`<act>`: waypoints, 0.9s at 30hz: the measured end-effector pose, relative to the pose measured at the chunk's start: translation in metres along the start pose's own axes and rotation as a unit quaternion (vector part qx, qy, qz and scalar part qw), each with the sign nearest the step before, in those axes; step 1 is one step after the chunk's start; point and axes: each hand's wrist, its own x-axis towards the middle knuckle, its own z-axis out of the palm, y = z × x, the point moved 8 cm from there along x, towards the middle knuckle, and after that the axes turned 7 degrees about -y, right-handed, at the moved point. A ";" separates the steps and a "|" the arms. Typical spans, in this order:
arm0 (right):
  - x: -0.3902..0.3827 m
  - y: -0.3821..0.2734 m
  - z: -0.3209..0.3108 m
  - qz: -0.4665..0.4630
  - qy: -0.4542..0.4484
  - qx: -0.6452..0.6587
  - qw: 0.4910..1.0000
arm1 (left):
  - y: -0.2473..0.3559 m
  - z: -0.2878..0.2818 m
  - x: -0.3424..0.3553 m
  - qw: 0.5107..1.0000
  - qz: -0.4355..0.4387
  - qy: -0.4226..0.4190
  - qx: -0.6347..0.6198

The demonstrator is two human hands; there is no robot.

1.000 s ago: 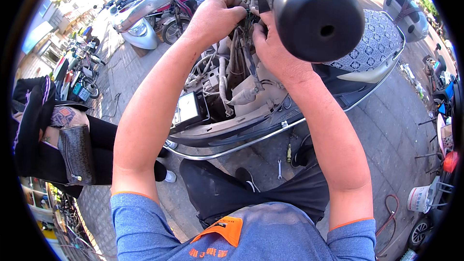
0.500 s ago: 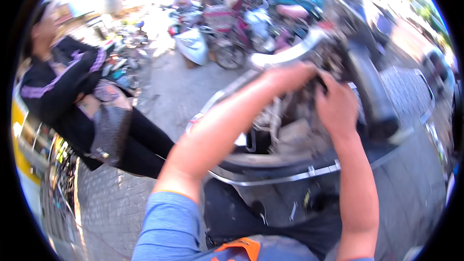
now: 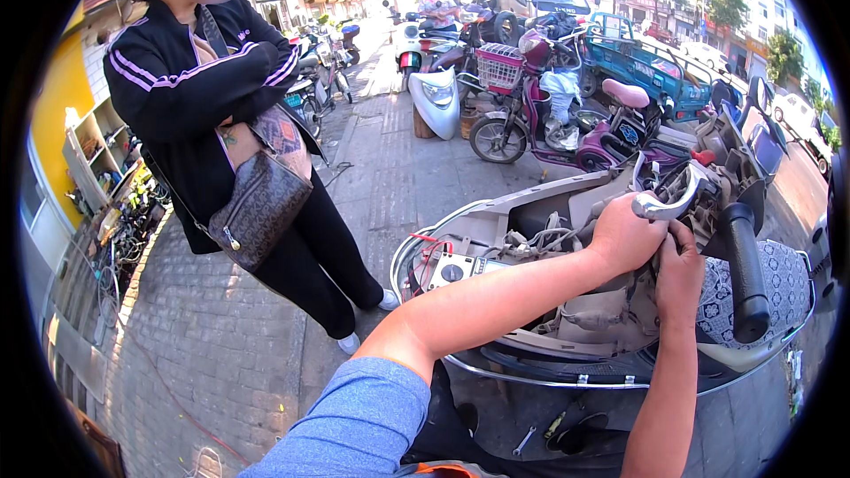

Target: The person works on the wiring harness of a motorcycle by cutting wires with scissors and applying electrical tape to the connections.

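A scooter with its covers off stands before me, the loose wires [image 3: 544, 235] in its body exposed. My left hand [image 3: 627, 232] is closed beside the lower end of the curved silver handlebar tube [image 3: 677, 197]. Just to its right, my right hand [image 3: 680, 273] is closed with thumb and fingertips pressed together under the tube. What the fingers of either hand hold is hidden. The black rubber handlebar grip [image 3: 745, 274] sticks out to the right of my right hand. On the scooter's left end lies a multimeter [image 3: 453, 272] with red leads.
At the left a person [image 3: 199, 106] in a black jacket stands with folded arms, a brown bag [image 3: 257, 208] at the waist. A wrench [image 3: 525, 440] lies on the paving by my feet. Beyond the scooter are a purple electric bike [image 3: 567, 124] and a white scooter panel [image 3: 437, 99].
The view has swung and grown sharper; the scooter and my hands now sit lower and further right in it. Both hands remain closed close together at the handlebar.
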 end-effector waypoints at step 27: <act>0.009 0.029 0.010 0.216 0.098 0.302 0.923 | -0.007 -0.002 -0.024 0.990 -0.038 0.078 -0.112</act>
